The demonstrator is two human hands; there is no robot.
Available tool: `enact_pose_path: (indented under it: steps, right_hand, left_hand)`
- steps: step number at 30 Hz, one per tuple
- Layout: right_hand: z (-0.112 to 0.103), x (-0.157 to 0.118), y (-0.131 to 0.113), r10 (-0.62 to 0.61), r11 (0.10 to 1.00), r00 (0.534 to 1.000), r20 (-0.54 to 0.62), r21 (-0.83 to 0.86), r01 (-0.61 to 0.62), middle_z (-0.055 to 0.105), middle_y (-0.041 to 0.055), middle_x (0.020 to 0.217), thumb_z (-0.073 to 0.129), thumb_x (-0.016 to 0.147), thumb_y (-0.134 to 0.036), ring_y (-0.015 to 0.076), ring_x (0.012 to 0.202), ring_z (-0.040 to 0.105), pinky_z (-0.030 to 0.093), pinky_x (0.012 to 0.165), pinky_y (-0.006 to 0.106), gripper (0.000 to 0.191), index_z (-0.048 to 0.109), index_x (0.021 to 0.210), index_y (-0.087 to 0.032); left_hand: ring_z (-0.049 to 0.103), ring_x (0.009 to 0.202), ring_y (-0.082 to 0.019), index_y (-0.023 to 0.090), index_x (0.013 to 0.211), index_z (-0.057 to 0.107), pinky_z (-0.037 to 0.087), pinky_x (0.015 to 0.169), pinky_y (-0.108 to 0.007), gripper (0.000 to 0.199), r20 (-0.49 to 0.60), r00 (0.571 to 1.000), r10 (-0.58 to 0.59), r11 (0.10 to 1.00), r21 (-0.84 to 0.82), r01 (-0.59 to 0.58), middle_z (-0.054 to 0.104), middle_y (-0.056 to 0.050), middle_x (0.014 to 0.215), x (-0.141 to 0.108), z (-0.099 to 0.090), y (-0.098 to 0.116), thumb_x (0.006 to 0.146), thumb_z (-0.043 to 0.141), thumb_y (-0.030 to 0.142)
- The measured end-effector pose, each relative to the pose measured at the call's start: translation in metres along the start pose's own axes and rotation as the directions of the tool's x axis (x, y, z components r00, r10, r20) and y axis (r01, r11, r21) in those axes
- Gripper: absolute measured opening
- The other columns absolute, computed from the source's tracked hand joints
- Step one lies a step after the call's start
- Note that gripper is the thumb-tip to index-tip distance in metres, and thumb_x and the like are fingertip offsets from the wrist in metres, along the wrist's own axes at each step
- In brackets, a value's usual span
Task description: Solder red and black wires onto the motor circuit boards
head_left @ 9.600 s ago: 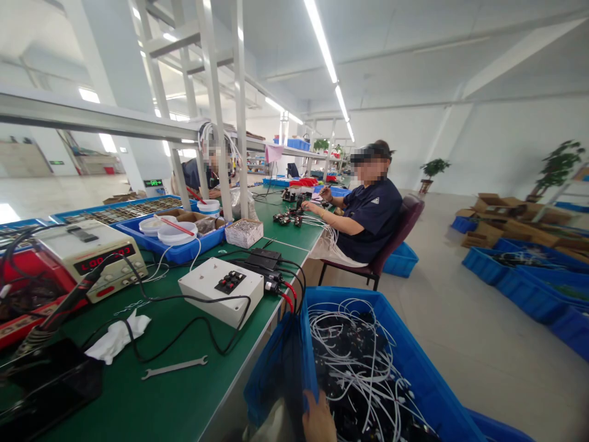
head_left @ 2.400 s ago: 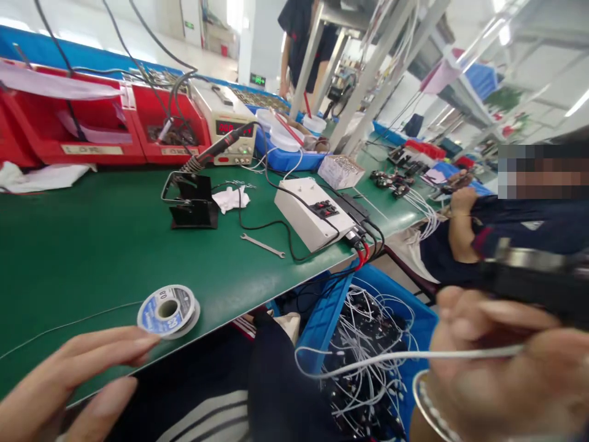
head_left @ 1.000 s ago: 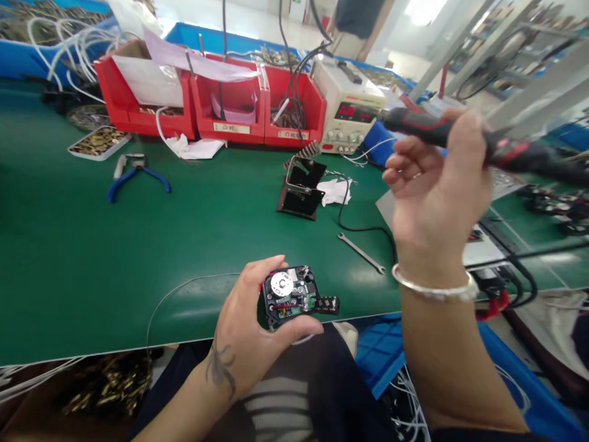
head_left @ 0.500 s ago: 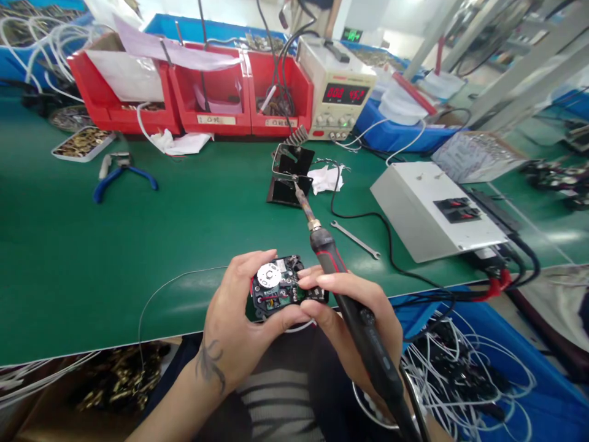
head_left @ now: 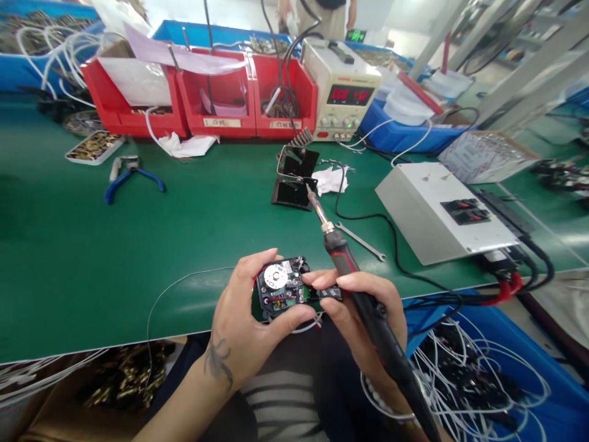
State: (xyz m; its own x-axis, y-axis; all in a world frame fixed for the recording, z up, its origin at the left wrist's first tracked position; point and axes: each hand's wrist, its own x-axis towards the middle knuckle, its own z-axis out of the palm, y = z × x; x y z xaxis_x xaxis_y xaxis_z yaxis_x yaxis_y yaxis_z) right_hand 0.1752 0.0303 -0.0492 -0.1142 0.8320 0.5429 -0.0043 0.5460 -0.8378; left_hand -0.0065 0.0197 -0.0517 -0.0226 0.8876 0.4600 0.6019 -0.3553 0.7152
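Observation:
My left hand point(head_left: 248, 313) is closed around a black housing with a green circuit board point(head_left: 284, 287), which has a white round disc and a red wire on it. My right hand point(head_left: 368, 313) carries a soldering iron point(head_left: 343, 264) across its palm, tip pointing away from me. Between that hand's thumb and fingers is a small black block point(head_left: 331, 293), just right of the housing. One of its fingertips reaches the board's right side. The iron's tip lies in front of a black soldering iron stand point(head_left: 294, 191); whether they touch I cannot tell.
Blue-handled pliers point(head_left: 133, 175) and a tray of brass parts point(head_left: 95, 147) lie at left. A wrench point(head_left: 360, 241) is beside the iron. Red bins point(head_left: 221, 126), a power supply point(head_left: 343, 92) and a grey box point(head_left: 442, 212) stand behind and right. Thin solder wire point(head_left: 170, 286) curves left.
The small black block has moved right, away from the housing, opening a gap. The iron has shifted right with my right hand. A person's body now shows at the far back.

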Motion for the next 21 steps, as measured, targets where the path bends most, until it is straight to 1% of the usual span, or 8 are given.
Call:
enact_pose_path:
  steps: [3,5,7,10,12,14,18,21]
  right_hand:
    - [-0.001,0.008,-0.012,-0.066,0.992,0.997,0.039,-0.110,0.070,0.073,-0.0012,0.118,0.068,0.086,0.004,0.0150,0.109,0.074,0.063,0.104,0.033,0.058,0.060,0.130,-0.033]
    - [-0.001,0.014,-0.016,-0.103,0.977,0.989,0.109,-0.178,0.121,0.072,-0.0012,0.120,0.067,0.087,0.003,0.0129,0.102,0.074,0.065,0.094,0.029,0.058,0.058,0.131,-0.035]
    - [-0.001,0.019,-0.015,-0.097,0.963,0.971,0.218,-0.227,0.147,0.073,-0.0006,0.118,0.068,0.091,-0.005,0.0126,0.095,0.075,0.065,0.083,0.026,0.048,0.058,0.129,-0.033]
    - [-0.002,0.024,-0.011,-0.070,0.945,0.951,0.300,-0.284,0.159,0.073,0.0000,0.109,0.069,0.094,-0.010,0.0115,0.091,0.073,0.062,0.080,0.022,0.037,0.060,0.124,-0.029]
    - [-0.002,0.025,-0.009,-0.081,0.925,0.947,0.311,-0.331,0.188,0.072,0.0001,0.107,0.069,0.093,-0.009,0.0105,0.094,0.072,0.060,0.082,0.020,0.038,0.059,0.124,-0.027]
    - [-0.002,0.026,-0.011,-0.108,0.909,0.938,0.330,-0.349,0.228,0.071,0.0001,0.109,0.069,0.093,-0.010,0.0094,0.098,0.070,0.058,0.085,0.018,0.038,0.058,0.126,-0.026]
    - [-0.001,0.028,-0.015,-0.114,0.902,0.923,0.367,-0.352,0.251,0.070,0.0016,0.116,0.068,0.096,-0.011,0.0089,0.103,0.068,0.057,0.090,0.018,0.036,0.058,0.127,-0.025]
    - [-0.001,0.029,-0.015,-0.093,0.896,0.917,0.388,-0.368,0.247,0.070,0.0027,0.117,0.068,0.096,-0.013,0.0100,0.104,0.068,0.057,0.091,0.019,0.035,0.058,0.128,-0.024]
  left_hand:
    - [0.075,0.109,-0.023,0.024,0.145,0.046,0.063,0.092,-0.034,0.068,0.012,1.000,-0.010,1.000,-0.022,0.010,0.072,-0.008,0.122,-0.002,0.002,-0.001,0.095,0.068,0.065]
    - [0.070,0.122,-0.026,0.025,0.153,0.040,0.061,0.101,-0.040,0.077,0.021,1.000,0.007,1.000,-0.026,-0.007,0.067,-0.012,0.135,-0.004,0.000,0.000,0.094,0.068,0.066]
    - [0.059,0.137,-0.031,0.027,0.156,0.039,0.055,0.110,-0.046,0.083,-0.075,0.997,0.035,0.999,0.003,-0.035,0.057,-0.014,0.148,-0.008,-0.007,0.005,0.091,0.072,0.066]
    - [0.064,0.113,-0.022,0.030,0.129,0.059,0.052,0.102,-0.037,0.047,-0.277,0.945,0.174,0.977,0.166,-0.131,0.062,-0.003,0.120,-0.015,-0.020,0.016,0.091,0.083,0.042]
    - [0.059,0.086,-0.015,0.027,0.108,0.064,0.049,0.086,-0.029,0.019,-0.234,0.936,0.261,0.943,0.270,-0.195,0.057,0.002,0.092,-0.018,-0.025,0.024,0.095,0.078,0.025]
    - [0.053,0.078,-0.014,0.023,0.105,0.067,0.046,0.079,-0.028,0.007,-0.128,0.953,0.276,0.917,0.333,-0.220,0.055,0.002,0.085,-0.019,-0.026,0.028,0.100,0.071,0.021]
    - [0.051,0.077,-0.016,0.016,0.110,0.070,0.042,0.073,-0.030,0.011,-0.076,0.971,0.226,0.905,0.385,-0.181,0.059,-0.001,0.085,-0.015,-0.023,0.028,0.103,0.066,0.024]
    - [0.055,0.078,-0.013,0.015,0.108,0.070,0.045,0.072,-0.027,0.007,-0.061,0.980,0.191,0.953,0.250,-0.171,0.060,0.001,0.085,-0.013,-0.022,0.025,0.101,0.069,0.016]
